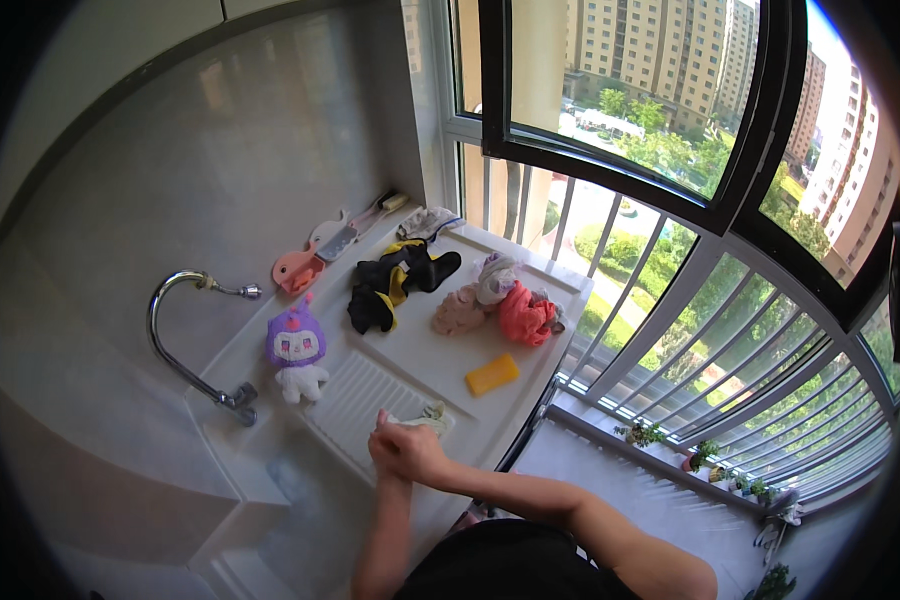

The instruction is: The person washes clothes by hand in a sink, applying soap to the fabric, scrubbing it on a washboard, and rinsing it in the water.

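Note:
Over the lower end of a white ribbed washboard (352, 401), my two hands are pressed together. My right hand (418, 451) lies uppermost with its fingers curled in. A small pale green and white cloth (429, 420) comes out from beneath it onto the ribs. Mostly hidden behind the right, my left hand (384, 459) shows little more than its wrist side; its grip cannot be made out. Nearest on the ledge is a purple and white plush doll (298, 346). A yellow bar of soap (492, 374) rests on the counter beyond the cloth.
Black and yellow garments (394, 281) lie crumpled at the back. Right of them are a coral cloth (526, 315), a beige cloth (459, 309) and a white one (497, 277). A chrome faucet (166, 341) arches at left, near a pink whale-shaped holder (298, 270). Window railings (604, 232) border the right.

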The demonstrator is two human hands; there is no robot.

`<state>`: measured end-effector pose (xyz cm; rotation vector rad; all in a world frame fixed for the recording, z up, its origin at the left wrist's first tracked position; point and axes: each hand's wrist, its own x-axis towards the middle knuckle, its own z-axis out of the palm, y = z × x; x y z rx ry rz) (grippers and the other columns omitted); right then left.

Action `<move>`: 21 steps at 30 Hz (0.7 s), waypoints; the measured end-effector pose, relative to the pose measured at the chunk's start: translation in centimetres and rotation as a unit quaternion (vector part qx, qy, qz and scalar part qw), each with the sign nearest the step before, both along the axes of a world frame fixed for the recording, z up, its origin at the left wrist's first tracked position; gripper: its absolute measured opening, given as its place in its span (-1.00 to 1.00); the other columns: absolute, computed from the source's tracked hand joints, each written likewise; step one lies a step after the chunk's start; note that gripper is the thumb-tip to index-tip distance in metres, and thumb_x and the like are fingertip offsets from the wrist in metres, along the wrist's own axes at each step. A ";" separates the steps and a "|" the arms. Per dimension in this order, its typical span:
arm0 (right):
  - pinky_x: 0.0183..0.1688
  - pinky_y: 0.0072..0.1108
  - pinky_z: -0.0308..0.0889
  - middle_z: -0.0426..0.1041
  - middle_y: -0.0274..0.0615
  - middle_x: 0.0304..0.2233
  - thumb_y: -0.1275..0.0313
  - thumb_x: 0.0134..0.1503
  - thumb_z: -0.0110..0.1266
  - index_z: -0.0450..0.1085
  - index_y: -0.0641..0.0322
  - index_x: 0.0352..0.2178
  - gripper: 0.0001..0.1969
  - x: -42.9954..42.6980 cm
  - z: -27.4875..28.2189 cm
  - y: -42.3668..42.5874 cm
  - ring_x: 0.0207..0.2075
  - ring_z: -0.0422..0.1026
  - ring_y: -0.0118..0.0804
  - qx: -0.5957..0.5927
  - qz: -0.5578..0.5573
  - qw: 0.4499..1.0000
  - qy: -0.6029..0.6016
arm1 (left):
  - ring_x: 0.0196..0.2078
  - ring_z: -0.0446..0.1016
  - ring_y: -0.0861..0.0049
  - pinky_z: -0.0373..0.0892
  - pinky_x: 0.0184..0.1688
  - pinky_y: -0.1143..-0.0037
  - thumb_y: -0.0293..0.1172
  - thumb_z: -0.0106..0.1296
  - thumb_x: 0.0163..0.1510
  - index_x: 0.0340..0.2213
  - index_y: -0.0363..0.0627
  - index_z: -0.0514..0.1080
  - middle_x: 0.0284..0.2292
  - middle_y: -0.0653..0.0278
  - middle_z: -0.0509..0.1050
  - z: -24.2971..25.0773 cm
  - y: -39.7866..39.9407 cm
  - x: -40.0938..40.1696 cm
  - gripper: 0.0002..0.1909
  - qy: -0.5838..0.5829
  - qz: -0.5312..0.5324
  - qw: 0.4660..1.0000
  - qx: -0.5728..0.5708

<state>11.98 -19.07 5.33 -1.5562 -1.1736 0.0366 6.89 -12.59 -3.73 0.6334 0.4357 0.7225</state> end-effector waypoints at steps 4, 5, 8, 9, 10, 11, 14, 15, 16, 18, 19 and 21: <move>-0.53 -0.33 0.31 0.36 -0.05 -0.70 0.38 -0.03 0.08 0.33 0.20 -0.58 -0.85 2.5 -1.0 0.3 -0.61 0.40 -0.01 -0.054 -0.049 0.997 -0.015 | -0.19 0.38 0.46 0.31 -0.11 0.42 0.03 -0.30 0.19 -0.18 -0.13 0.34 -0.30 0.27 0.41 1.5 -0.8 1.1 -0.53 0.043 -0.021 0.990 -0.130; -0.54 -0.36 0.31 0.34 -0.07 -0.73 0.38 -0.02 0.07 0.36 0.18 -0.57 -0.87 4.0 -1.6 0.5 -0.62 0.40 -0.02 -0.102 -0.114 0.988 0.016 | -0.22 0.41 0.42 0.33 -0.13 0.40 0.02 -0.32 0.20 -0.18 -0.14 0.34 -0.27 0.26 0.42 5.4 -2.9 2.5 -0.53 0.141 0.006 0.984 -0.110; -0.53 -0.35 0.32 0.36 -0.09 -0.69 0.40 -0.05 0.07 0.34 0.21 -0.59 -0.87 2.0 -1.9 0.6 -0.62 0.41 -0.03 -0.071 -0.109 0.991 -0.016 | -0.27 0.43 0.43 0.34 -0.15 0.38 0.00 -0.32 0.21 -0.21 -0.14 0.34 -0.28 0.27 0.42 4.3 -2.5 1.6 -0.55 0.210 0.054 0.974 -0.059; -0.53 -0.34 0.32 0.37 -0.10 -0.68 0.41 -0.07 0.07 0.33 0.21 -0.58 -0.88 0.8 -2.5 0.3 -0.61 0.41 -0.04 0.002 -0.008 0.998 -0.057 | -0.25 0.41 0.51 0.35 -0.18 0.43 -0.05 -0.27 0.20 -0.18 -0.11 0.34 -0.28 0.27 0.41 1.5 -0.9 -0.2 -0.60 0.088 0.004 0.996 0.014; -0.52 -0.34 0.32 0.39 -0.11 -0.66 0.43 -0.09 0.08 0.32 0.21 -0.55 -0.89 -1.1 -1.9 0.0 -0.61 0.42 -0.05 0.015 0.053 0.994 -0.099 | -0.23 0.40 0.58 0.35 -0.21 0.47 -0.10 -0.21 0.20 -0.15 -0.09 0.33 -0.28 0.27 0.40 -1.6 1.1 -2.2 -0.64 -0.030 -0.041 0.995 0.087; -0.54 -0.34 0.32 0.39 -0.13 -0.66 0.41 -0.07 0.06 0.32 0.17 -0.50 -0.90 -1.6 -1.9 0.3 -0.62 0.41 -0.06 0.029 0.089 0.987 -0.131 | -0.24 0.41 0.60 0.36 -0.23 0.48 -0.16 -0.17 0.18 -0.19 -0.09 0.35 -0.30 0.27 0.41 -4.2 3.3 -3.3 -0.70 -0.019 -0.042 0.997 0.058; -0.49 -0.26 0.30 0.40 -0.03 -0.63 0.29 -0.02 0.02 0.33 0.20 -0.61 -0.79 3.2 -3.6 1.5 -0.59 0.39 0.05 -0.087 -0.043 0.995 -0.009 | -0.23 0.42 0.54 0.39 -0.23 0.47 -0.10 -0.18 0.18 -0.20 -0.09 0.36 -0.29 0.27 0.43 3.8 -1.3 0.8 -0.66 0.079 0.002 0.983 -0.168; -0.50 -0.26 0.30 0.39 -0.01 -0.65 0.29 -0.01 0.00 0.33 0.22 -0.63 -0.77 3.8 -2.9 2.3 -0.59 0.39 0.06 -0.124 -0.099 0.987 0.022 | -0.22 0.43 0.50 0.39 -0.24 0.48 -0.06 -0.17 0.17 -0.22 -0.14 0.37 -0.27 0.26 0.43 4.0 -1.5 0.8 -0.62 0.098 0.017 0.985 -0.140; -0.53 -0.29 0.29 0.37 -0.02 -0.67 0.32 -0.01 0.01 0.32 0.23 -0.65 -0.77 3.1 -2.4 2.2 -0.61 0.39 0.05 -0.099 -0.091 0.991 0.012 | -0.23 0.43 0.48 0.39 -0.23 0.48 -0.06 -0.18 0.17 -0.22 -0.15 0.37 -0.26 0.25 0.43 4.4 -1.3 0.5 -0.61 0.088 0.007 0.984 -0.156; -0.55 -0.32 0.30 0.36 -0.04 -0.69 0.36 -0.02 0.03 0.30 0.24 -0.68 -0.77 0.2 -2.0 1.3 -0.63 0.39 0.00 -0.013 -0.013 0.999 -0.049 | -0.18 0.41 0.48 0.36 -0.17 0.43 -0.07 -0.24 0.19 -0.20 -0.12 0.35 -0.22 0.24 0.42 3.4 0.4 -1.3 -0.62 -0.015 -0.086 0.991 -0.104; -0.55 -0.34 0.30 0.37 -0.06 -0.69 0.37 -0.04 0.05 0.29 0.24 -0.69 -0.78 -1.8 -1.1 0.4 -0.62 0.40 -0.03 0.004 0.026 0.996 -0.086 | -0.13 0.40 0.49 0.33 -0.11 0.39 -0.09 -0.30 0.20 -0.17 -0.08 0.33 -0.18 0.24 0.41 1.1 1.9 -2.8 -0.63 -0.105 -0.166 0.980 -0.036; -0.55 -0.36 0.31 0.36 -0.05 -0.69 0.38 -0.06 0.06 0.29 0.25 -0.68 -0.79 -1.4 -1.5 0.2 -0.62 0.40 -0.03 0.022 0.057 0.994 -0.094 | -0.17 0.41 0.50 0.33 -0.12 0.40 -0.09 -0.27 0.19 -0.18 -0.08 0.34 -0.22 0.26 0.43 0.1 1.6 -2.3 -0.64 0.016 -0.066 0.997 -0.047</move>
